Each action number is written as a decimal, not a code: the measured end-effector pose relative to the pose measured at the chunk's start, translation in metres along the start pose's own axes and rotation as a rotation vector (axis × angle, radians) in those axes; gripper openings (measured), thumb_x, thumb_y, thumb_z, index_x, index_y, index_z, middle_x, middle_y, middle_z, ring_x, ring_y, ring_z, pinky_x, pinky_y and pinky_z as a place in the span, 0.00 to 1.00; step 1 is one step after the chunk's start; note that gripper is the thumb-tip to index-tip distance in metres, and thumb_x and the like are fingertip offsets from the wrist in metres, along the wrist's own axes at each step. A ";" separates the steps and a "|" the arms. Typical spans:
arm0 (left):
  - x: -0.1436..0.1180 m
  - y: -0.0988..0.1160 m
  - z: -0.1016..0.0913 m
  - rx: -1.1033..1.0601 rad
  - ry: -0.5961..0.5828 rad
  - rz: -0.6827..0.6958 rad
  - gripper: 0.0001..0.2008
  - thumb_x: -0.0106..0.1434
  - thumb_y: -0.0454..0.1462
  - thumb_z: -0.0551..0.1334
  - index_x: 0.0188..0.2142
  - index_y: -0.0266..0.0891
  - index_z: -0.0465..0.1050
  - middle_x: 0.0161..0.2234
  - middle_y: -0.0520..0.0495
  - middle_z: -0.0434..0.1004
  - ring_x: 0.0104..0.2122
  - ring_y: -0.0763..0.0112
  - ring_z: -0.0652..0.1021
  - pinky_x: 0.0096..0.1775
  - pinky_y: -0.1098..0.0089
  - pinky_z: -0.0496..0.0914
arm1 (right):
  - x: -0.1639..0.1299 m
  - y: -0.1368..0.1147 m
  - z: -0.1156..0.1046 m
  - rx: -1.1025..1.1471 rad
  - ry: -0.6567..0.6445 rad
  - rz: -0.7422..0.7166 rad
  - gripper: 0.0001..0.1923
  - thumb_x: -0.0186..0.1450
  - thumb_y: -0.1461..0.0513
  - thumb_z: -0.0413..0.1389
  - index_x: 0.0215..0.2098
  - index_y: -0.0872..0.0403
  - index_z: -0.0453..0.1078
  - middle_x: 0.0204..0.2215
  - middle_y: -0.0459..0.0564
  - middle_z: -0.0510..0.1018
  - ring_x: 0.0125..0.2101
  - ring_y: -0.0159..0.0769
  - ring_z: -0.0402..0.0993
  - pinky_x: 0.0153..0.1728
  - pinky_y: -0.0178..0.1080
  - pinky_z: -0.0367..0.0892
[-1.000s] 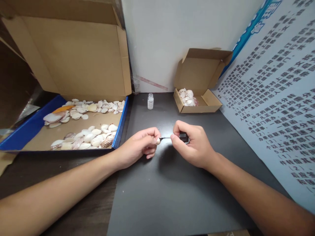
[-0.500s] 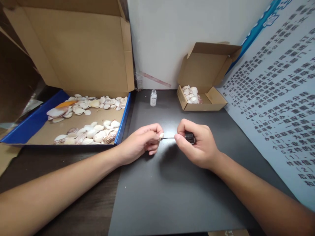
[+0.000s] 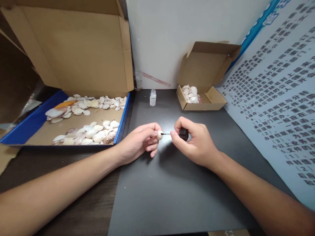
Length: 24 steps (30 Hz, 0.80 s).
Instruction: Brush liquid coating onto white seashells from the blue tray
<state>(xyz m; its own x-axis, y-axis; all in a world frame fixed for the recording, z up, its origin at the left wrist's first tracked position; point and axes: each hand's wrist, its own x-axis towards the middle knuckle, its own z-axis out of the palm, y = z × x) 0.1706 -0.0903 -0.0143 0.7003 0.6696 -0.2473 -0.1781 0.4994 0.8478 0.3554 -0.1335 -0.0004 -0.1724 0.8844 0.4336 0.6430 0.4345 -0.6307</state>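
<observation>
The left hand (image 3: 140,141) is pinching a small pale shell (image 3: 159,134) between thumb and forefinger, fingers closed on it, and is holding it just above the dark mat (image 3: 172,196). The right hand (image 3: 194,142) is gripping a black brush cap (image 3: 183,133), fingers wrapped tightly around it, and the thin brush (image 3: 166,134) that sticks out of the cap is pointing left, with its tip touching the shell or sitting just beside it (the view is too small to say which). Both hands are hovering near the middle of the mat, close together.

Behind them, a small clear bottle (image 3: 153,97) is standing upright and uncapped near the wall. To its right a small cardboard box (image 3: 209,98) is lying open with a heap of shells (image 3: 190,93) in its left part. On the left, a large open carton with a blue rim (image 3: 121,123) is holding many loose shells (image 3: 86,132) in two rough bands. A printed board (image 3: 278,98) with dense text is leaning along the right side.
</observation>
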 end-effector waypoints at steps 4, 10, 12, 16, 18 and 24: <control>0.001 0.000 0.000 -0.005 0.007 0.004 0.04 0.60 0.32 0.58 0.28 0.38 0.65 0.18 0.59 0.53 0.16 0.80 0.58 0.21 0.75 0.67 | 0.000 0.000 0.000 0.016 0.025 -0.004 0.10 0.61 0.65 0.53 0.25 0.52 0.56 0.17 0.38 0.58 0.18 0.26 0.53 0.21 0.31 0.53; 0.001 -0.001 0.000 -0.001 0.011 0.009 0.03 0.60 0.33 0.58 0.29 0.38 0.66 0.18 0.59 0.53 0.16 0.79 0.59 0.21 0.75 0.68 | -0.001 -0.001 0.000 0.029 -0.021 -0.019 0.09 0.62 0.64 0.54 0.27 0.52 0.57 0.18 0.38 0.60 0.18 0.26 0.55 0.21 0.30 0.54; 0.001 -0.001 -0.001 0.005 0.014 0.013 0.04 0.60 0.32 0.58 0.28 0.38 0.66 0.18 0.59 0.53 0.16 0.79 0.59 0.21 0.75 0.68 | 0.000 0.000 0.000 0.002 -0.016 0.003 0.09 0.62 0.65 0.54 0.26 0.52 0.57 0.18 0.37 0.60 0.18 0.26 0.54 0.21 0.30 0.53; 0.002 -0.001 0.000 0.013 0.036 0.017 0.04 0.59 0.32 0.58 0.28 0.38 0.66 0.18 0.59 0.53 0.16 0.80 0.58 0.20 0.75 0.67 | -0.001 -0.001 -0.001 0.057 0.012 -0.025 0.10 0.62 0.65 0.53 0.26 0.52 0.56 0.17 0.37 0.58 0.18 0.26 0.53 0.21 0.30 0.53; 0.002 0.000 0.001 0.014 0.042 0.016 0.03 0.59 0.33 0.58 0.28 0.38 0.66 0.18 0.59 0.53 0.16 0.80 0.58 0.20 0.75 0.67 | -0.001 -0.002 -0.001 0.077 0.004 -0.043 0.09 0.63 0.64 0.53 0.27 0.52 0.57 0.18 0.37 0.59 0.18 0.26 0.54 0.21 0.30 0.54; 0.001 -0.001 0.001 0.017 0.039 0.025 0.04 0.59 0.33 0.58 0.28 0.38 0.66 0.18 0.60 0.52 0.16 0.80 0.58 0.21 0.75 0.67 | 0.000 0.000 -0.001 0.008 0.007 0.001 0.10 0.61 0.65 0.53 0.26 0.52 0.56 0.17 0.38 0.59 0.18 0.26 0.54 0.21 0.31 0.53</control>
<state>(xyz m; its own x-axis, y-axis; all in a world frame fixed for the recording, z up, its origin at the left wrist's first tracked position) 0.1722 -0.0908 -0.0144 0.6684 0.7028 -0.2437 -0.1831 0.4730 0.8618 0.3558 -0.1333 0.0001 -0.1665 0.8836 0.4376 0.6375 0.4350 -0.6359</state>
